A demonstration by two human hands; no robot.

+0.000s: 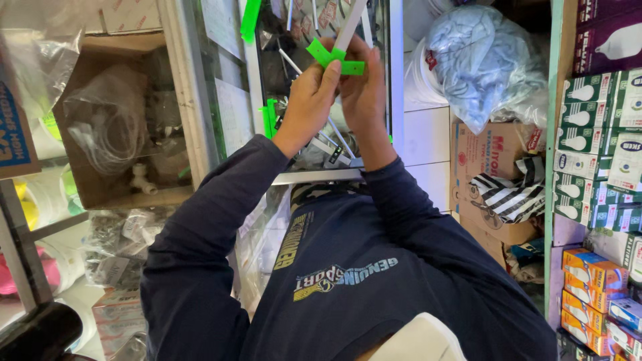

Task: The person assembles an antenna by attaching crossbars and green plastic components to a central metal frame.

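- Where the two hands meet, up in front of the glass cabinet door (pixel 374 87), sits a bright green cross-shaped plastic clip (pixel 334 57), fitted on the end of a thin white rod (pixel 350 23) that slants up and to the right out of view.
- Left hand (pixel 309 100) has its grip closed on the clip: the thumb presses against its lower left arm, the fingers curl behind.
- Right hand (pixel 363 90) is just beside the left, touching it, its grip clamped on the clip's right arm and the rod's base.
- Both dark blue sleeves (pixel 221 200) run down from the hands toward the camera.
- Behind the door's glass lie more white rods and green pieces (pixel 269 117), jumbled.
- Left of the door stands an open cardboard box (pixel 114 194) with bagged white tubing.
- Right of the door hangs a clear bag of pale blue cloth (pixel 485 60), and further right a shelf of small light-bulb cartons (pixel 595 127).
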